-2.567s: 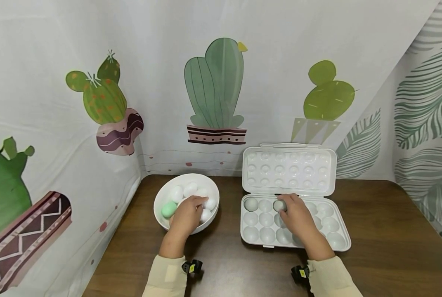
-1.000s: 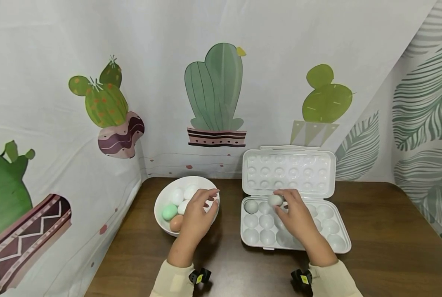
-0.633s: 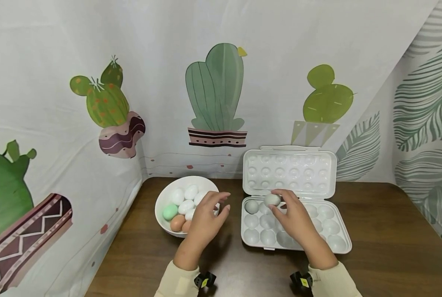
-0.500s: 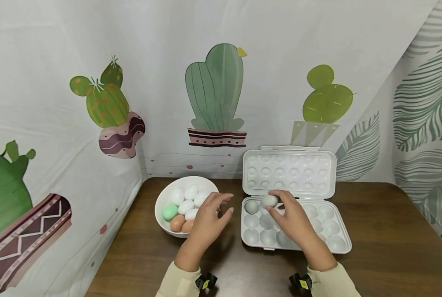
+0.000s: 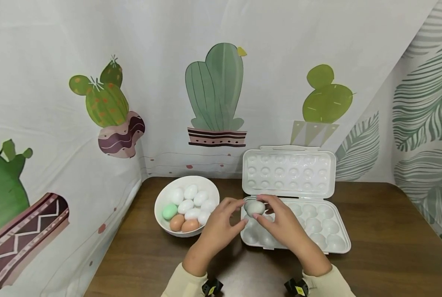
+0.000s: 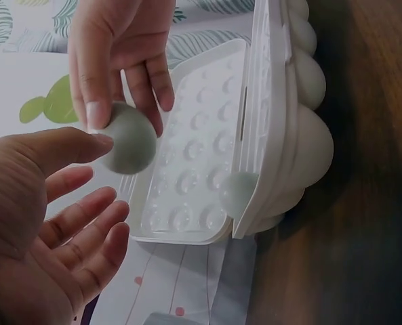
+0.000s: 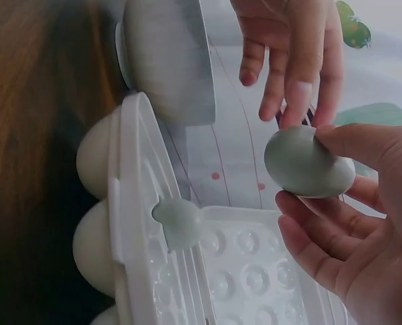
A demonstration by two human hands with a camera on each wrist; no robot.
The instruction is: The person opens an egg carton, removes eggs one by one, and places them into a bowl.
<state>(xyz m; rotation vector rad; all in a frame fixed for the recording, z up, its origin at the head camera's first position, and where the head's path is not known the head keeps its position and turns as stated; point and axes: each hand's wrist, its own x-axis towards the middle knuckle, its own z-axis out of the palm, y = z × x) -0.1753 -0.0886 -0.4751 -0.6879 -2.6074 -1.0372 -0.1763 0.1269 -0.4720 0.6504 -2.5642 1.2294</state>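
Note:
My right hand (image 5: pixel 285 227) pinches a pale grey-green egg (image 5: pixel 256 209) between thumb and fingers, above the left end of the open egg box (image 5: pixel 345 245). My left hand (image 5: pixel 218 227) is held at the egg's left side, fingers spread and thumb apart. In the right wrist view its fingertips (image 7: pixel 299 95) come right up to the egg; whether they touch it I cannot tell. A second grey-green egg (image 6: pixel 240 194) sits in the box's back left corner cup, partly covered by the held egg in the head view.
Left of the box stands a white bowl (image 5: pixel 159 220) with several white eggs (image 5: pixel 185 206), a green egg (image 5: pixel 169 211) and two brown eggs (image 5: pixel 177 222). The box's dimpled lid (image 5: pixel 289 171) leans back toward the cactus-print cloth (image 5: pixel 150 82). All stand on a dark wooden table (image 5: pixel 384 231).
My right hand has lifted the grey-green egg from the box's back row and carried it left. My left hand has come out of the bowl, without an egg, and moved right toward it.

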